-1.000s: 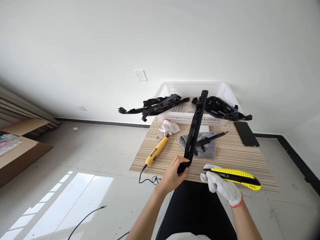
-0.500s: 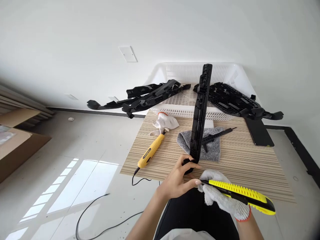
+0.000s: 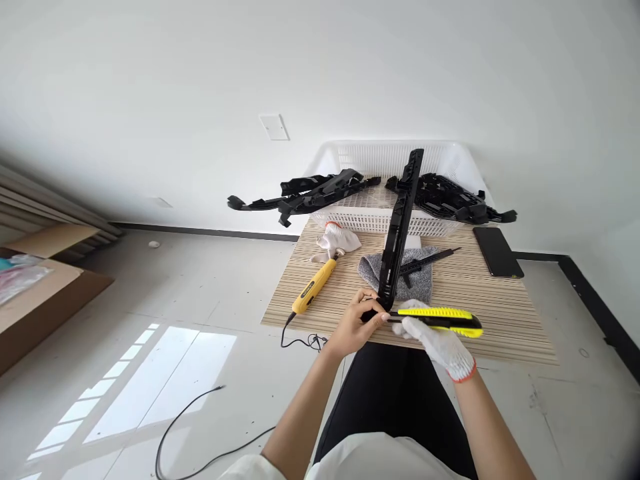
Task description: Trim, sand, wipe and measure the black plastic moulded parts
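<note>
My bare left hand (image 3: 361, 325) is closed around the lower end of a long black plastic trim part (image 3: 397, 243), which slants up and away over the table. In my gloved right hand (image 3: 434, 341) lies a yellow and black utility knife (image 3: 443, 318), its tip end pointing left. That tip meets the trim part's lower end beside my left thumb; the exact contact is hidden by the fingers. Behind the part, a grey cloth (image 3: 423, 283) carries a black caliper (image 3: 430, 261).
A white plastic basket (image 3: 350, 219) against the wall holds several black plastic parts (image 3: 325, 193) that overhang its sides. On the striped table (image 3: 480, 320) lie a yellow corded tool (image 3: 315, 287), a white glove (image 3: 340, 238) and a black phone (image 3: 497, 252). A cable (image 3: 187, 405) crosses the floor.
The knife has swung from slanting down-right to nearly level, and its tip has come closer to the trim part's lower end. The whole view has shifted as the head moved.
</note>
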The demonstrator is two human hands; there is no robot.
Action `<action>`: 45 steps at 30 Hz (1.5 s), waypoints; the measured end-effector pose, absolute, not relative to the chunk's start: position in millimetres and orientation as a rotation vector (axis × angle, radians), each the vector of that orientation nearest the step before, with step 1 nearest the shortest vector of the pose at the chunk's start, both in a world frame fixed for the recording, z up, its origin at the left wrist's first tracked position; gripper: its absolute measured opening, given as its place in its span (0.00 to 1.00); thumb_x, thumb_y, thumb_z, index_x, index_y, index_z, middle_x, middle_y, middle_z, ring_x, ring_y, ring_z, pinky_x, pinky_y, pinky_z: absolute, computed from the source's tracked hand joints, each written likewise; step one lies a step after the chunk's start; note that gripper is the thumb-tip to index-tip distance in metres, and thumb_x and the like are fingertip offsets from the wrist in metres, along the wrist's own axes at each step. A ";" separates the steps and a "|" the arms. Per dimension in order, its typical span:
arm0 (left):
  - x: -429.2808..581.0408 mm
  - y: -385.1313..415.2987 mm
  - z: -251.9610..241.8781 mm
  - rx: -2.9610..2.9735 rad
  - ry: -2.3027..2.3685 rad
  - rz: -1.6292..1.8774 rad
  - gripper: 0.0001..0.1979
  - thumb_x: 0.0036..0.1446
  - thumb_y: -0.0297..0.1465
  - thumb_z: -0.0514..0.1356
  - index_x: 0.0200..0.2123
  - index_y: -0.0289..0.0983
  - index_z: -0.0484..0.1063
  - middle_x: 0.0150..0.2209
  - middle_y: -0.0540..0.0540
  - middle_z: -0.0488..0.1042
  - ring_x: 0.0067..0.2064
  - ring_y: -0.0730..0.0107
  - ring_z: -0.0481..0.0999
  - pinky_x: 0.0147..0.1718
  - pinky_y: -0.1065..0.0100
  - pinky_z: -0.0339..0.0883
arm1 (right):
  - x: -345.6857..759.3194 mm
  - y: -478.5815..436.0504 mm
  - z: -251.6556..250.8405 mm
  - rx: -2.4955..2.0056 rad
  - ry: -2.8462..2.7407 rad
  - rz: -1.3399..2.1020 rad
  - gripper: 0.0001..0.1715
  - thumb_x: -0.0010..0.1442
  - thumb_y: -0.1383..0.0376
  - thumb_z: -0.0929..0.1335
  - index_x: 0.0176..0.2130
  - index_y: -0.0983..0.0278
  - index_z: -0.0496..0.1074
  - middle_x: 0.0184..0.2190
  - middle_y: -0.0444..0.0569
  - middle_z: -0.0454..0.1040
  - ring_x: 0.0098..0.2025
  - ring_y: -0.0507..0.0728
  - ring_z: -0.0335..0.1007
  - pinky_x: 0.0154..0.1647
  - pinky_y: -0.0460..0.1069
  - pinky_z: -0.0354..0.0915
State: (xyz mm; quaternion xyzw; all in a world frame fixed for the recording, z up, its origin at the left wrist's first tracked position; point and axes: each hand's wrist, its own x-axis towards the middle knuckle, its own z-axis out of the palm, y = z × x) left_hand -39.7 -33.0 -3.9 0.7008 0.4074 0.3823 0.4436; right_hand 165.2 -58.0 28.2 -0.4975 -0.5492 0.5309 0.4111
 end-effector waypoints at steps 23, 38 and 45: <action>-28.8 -22.9 -11.9 1.793 0.940 1.021 0.19 0.53 0.48 0.65 0.26 0.36 0.77 0.35 0.44 0.73 0.48 0.60 0.72 0.50 0.61 0.69 | 222.1 -101.4 40.9 -1.400 -1.352 1.280 0.31 0.55 0.61 0.73 0.57 0.62 0.69 0.32 0.49 0.77 0.34 0.55 0.76 0.30 0.46 0.70; -36.9 -64.9 31.5 1.602 0.896 1.064 0.32 0.49 0.36 0.70 0.58 0.41 0.71 0.57 0.40 0.72 0.58 0.55 0.71 0.58 0.56 0.63 | 244.6 -130.6 65.3 -1.860 -1.925 0.807 0.17 0.56 0.58 0.70 0.44 0.61 0.67 0.24 0.43 0.73 0.20 0.50 0.67 0.22 0.44 0.61; -26.9 -56.3 13.8 1.680 0.908 1.123 0.29 0.47 0.30 0.71 0.53 0.39 0.68 0.55 0.38 0.71 0.62 0.51 0.66 0.61 0.51 0.56 | 287.7 -137.5 54.4 -2.083 -1.767 0.399 0.21 0.55 0.48 0.68 0.38 0.61 0.72 0.24 0.46 0.74 0.20 0.52 0.65 0.24 0.47 0.56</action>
